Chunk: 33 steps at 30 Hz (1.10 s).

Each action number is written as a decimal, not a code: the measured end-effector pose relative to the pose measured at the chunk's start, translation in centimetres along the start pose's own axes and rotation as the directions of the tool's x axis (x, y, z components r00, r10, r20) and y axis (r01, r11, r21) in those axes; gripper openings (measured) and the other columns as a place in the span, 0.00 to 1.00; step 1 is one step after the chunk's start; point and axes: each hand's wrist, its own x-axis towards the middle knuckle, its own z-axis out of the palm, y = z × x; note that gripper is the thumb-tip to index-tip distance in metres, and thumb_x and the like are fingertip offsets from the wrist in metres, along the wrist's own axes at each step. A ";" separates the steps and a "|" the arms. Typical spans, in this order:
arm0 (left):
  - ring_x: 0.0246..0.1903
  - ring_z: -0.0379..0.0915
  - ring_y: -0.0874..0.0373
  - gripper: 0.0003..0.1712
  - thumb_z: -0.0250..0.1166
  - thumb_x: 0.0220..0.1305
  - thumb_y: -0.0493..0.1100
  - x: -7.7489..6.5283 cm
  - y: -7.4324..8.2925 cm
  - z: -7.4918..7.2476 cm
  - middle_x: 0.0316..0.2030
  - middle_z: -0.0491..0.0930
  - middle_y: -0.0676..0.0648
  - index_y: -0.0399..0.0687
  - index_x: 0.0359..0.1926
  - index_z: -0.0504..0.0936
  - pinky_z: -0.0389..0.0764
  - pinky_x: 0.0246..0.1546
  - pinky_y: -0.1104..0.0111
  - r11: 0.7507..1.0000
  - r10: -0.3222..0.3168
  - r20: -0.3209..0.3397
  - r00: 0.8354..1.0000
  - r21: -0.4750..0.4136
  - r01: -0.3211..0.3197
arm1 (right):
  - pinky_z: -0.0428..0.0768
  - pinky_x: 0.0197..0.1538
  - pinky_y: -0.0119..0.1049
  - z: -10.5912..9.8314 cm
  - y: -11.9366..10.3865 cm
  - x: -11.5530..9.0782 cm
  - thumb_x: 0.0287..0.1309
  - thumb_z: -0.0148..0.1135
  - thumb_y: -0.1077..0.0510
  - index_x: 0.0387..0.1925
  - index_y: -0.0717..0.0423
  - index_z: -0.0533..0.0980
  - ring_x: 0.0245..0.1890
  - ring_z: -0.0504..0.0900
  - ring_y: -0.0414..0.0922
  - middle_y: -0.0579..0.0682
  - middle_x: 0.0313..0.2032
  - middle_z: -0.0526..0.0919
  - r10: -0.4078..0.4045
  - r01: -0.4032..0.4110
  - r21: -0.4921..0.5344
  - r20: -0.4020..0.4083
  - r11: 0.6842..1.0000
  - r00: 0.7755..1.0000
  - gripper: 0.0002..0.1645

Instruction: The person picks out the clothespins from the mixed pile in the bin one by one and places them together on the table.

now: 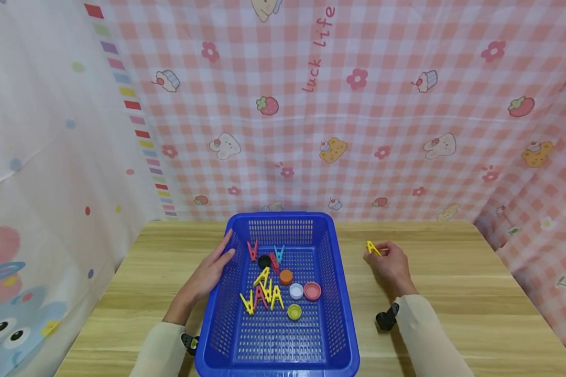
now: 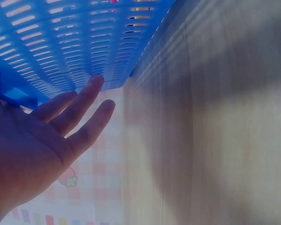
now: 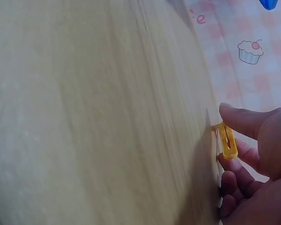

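Note:
My right hand pinches a yellow clothespin over the wooden table, to the right of the basket. In the right wrist view, the yellow clothespin sits between thumb and fingers, close to the tabletop. Fingers extended, my left hand lies along the left side of a blue plastic basket. The left wrist view has that hand against the basket's slotted wall. Inside the basket lie several yellow clothespins, red clothespins and a blue clothespin.
Bottle caps share the basket floor: black, orange, white, pink and yellow. The basket stands mid-table. A checked cloth hangs along the table's back edge, with more cloth at both sides.

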 end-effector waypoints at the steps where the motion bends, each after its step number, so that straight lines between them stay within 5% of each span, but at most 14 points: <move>1: 0.76 0.43 0.41 0.33 0.42 0.79 0.57 0.0 0.0 0.0 0.79 0.43 0.47 0.69 0.79 0.44 0.47 0.72 0.42 1.000 0.001 -0.003 1.000 0.000 -0.001 | 0.73 0.37 0.35 0.1 0.0 0.0 0.61 0.67 0.52 0.53 0.65 0.73 0.40 0.75 0.51 0.59 0.42 0.76 -0.005 0.005 -0.002 -0.003 1.000 1.000 0.25; 33: 0.76 0.41 0.40 0.33 0.40 0.78 0.59 0.0 -0.1 0.0 0.79 0.41 0.48 0.70 0.79 0.41 0.47 0.71 0.41 1.000 0.011 0.012 1.000 -0.003 -0.011 | 0.70 0.36 0.35 0.6 0.1 -0.2 0.60 0.67 0.51 0.53 0.64 0.73 0.40 0.73 0.52 0.60 0.43 0.75 0.016 -0.017 -0.048 -0.020 0.999 1.000 0.27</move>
